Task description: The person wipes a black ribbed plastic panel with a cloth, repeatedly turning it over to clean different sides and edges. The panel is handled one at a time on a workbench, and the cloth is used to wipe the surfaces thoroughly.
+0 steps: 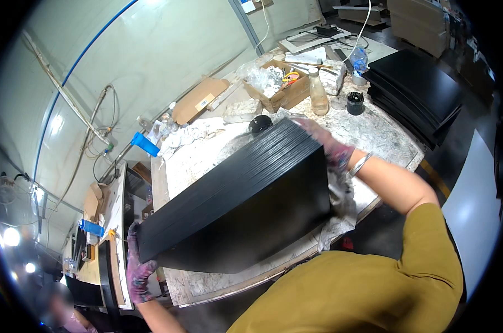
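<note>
A thick stack of black panels [246, 216] is tilted on its side over the worktable, its layered edges facing up. My left hand [140, 269], in a stained pink-purple glove, grips the stack's near left end, thumb on the front face and fingers around the far side. At the other end my right hand [329, 144], gloved alike, clasps the upper right corner; some of its fingers are hidden behind the stack. Beneath the right end lies a crumpled grey cloth [340, 194]. Behind the stack sits a round black object [260, 125].
The stained white worktable [385, 130] holds a cardboard box [293, 94], a glass bottle [318, 91] and a black jar [355, 103]. Another stack of black panels [415, 83] stands at the right. A blue cup-like object [145, 144] is at the left; a person [68, 316] is at lower left.
</note>
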Demonstrator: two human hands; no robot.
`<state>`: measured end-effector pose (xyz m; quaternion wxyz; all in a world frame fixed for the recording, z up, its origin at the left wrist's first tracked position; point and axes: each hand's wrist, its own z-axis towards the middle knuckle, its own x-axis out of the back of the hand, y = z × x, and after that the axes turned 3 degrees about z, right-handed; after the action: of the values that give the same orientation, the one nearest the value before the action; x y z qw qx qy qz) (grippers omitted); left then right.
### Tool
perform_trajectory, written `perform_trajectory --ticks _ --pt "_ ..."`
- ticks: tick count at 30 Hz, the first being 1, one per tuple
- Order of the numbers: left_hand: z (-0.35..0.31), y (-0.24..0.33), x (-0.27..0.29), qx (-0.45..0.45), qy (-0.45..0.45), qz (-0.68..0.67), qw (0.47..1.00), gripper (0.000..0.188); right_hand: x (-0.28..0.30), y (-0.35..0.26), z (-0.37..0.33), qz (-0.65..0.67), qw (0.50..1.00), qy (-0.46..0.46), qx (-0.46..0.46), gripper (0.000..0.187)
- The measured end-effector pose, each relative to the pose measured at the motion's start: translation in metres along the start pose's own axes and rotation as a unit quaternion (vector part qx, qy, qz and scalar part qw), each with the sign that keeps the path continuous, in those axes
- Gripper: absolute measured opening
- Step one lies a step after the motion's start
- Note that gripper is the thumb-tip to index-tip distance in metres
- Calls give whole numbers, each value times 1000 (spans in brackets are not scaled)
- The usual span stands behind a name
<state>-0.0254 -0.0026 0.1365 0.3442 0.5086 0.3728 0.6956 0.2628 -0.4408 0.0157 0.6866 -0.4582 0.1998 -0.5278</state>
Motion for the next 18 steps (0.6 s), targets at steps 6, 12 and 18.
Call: perform_trajectory --ticks 6,12,18 --pt "19 103 -39 31 -143 521 841 115 -21 -51 6 -90 995 -27 21 38" --pt "43 141 -144 -28 -139 518 844 108 31 -74 36 -94 963 32 250 34" --pt "54 134 -148 -31 -132 487 863 108 20 -87 13 128 938 -107 304 33"
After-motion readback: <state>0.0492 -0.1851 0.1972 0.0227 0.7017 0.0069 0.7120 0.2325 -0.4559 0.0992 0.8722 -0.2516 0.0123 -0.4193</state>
